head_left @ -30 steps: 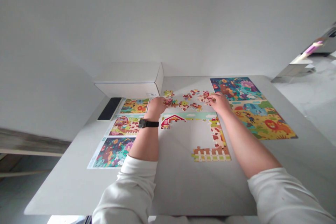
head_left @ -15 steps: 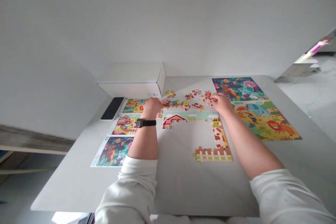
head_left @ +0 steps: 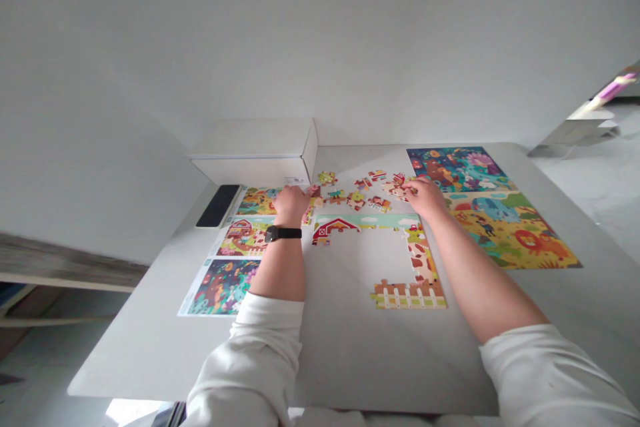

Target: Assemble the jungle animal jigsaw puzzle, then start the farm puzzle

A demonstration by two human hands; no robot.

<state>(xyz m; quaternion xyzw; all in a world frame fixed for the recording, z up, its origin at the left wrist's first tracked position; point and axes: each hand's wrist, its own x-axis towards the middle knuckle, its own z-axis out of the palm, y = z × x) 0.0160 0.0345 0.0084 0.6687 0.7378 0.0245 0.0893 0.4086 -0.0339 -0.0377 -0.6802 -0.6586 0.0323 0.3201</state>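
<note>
My left hand (head_left: 291, 204), wearing a black watch, is closed at the left end of the loose pieces. Its fingertips are partly hidden and meet a pink puzzle piece (head_left: 314, 191). On the right, my right hand (head_left: 425, 198) pinches at a puzzle piece (head_left: 399, 188) in the cluster beside it; the fingers cover part of that cluster. Between the hands lie several loose puzzle pieces (head_left: 356, 200). Nearer to me is a partly joined farm puzzle (head_left: 419, 257), with a red barn at its upper left, a top strip, a right side and a white fence at lower right.
Three picture sheets, among them a farm picture (head_left: 243, 238), lie in a column on the left. A phone (head_left: 219, 206) is beside them, below a white box (head_left: 250, 153). Two finished puzzles, one with a lion (head_left: 530, 240), lie at the right of the white table (head_left: 350, 360).
The pink piece has shifted slightly left, against my left hand. My right hand stays at the right-hand cluster. The whole view has shifted a little.
</note>
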